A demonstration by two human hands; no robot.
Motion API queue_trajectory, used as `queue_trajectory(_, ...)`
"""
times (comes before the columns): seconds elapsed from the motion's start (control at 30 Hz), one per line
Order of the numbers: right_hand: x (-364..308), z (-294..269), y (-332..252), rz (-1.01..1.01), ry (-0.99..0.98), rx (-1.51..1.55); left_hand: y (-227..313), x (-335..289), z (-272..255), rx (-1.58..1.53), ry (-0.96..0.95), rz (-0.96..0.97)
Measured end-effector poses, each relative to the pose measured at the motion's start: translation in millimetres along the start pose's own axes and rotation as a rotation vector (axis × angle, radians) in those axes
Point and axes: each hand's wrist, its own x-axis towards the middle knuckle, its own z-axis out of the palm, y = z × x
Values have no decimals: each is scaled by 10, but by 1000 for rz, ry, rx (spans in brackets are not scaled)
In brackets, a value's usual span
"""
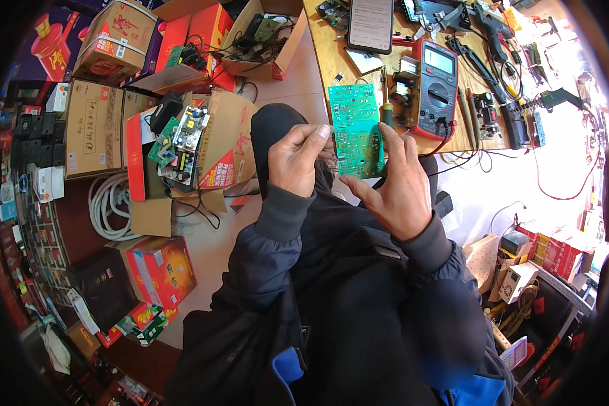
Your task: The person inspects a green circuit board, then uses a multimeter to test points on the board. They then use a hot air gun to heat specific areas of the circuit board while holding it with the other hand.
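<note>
A green circuit board [358, 142] is held over my lap at the front edge of the workbench, its far part overlapping the bench top. Its visible face carries small solder points and a round hole near the lower end. My left hand [294, 159] pinches the board's left edge, with the thumb on top and the other fingers curled in. Along the right edge lie the fingers of my right hand [402, 179], and its thumb reaches toward the near edge. Just beyond the right fingertips is a screwdriver [388, 111] with a dark handle, partly hidden.
On the wooden bench [325, 57] are a red multimeter [436, 88], a phone [371, 26], pliers, cables and small boards. Left of me stand cardboard boxes [93, 128], one bearing loose circuit boards [183, 145]. A coiled white hose [108, 206] lies on the floor.
</note>
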Motion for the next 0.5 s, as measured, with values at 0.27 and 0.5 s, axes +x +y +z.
queue_trajectory(0.27, 49, -127, -17, -43, 74, 221, 149, -67, 52, -10, 9, -7)
queue_trajectory(0.5, 203, -19, 1, -33, 63, 545, 319, -203, 260, 292, -42, 231)
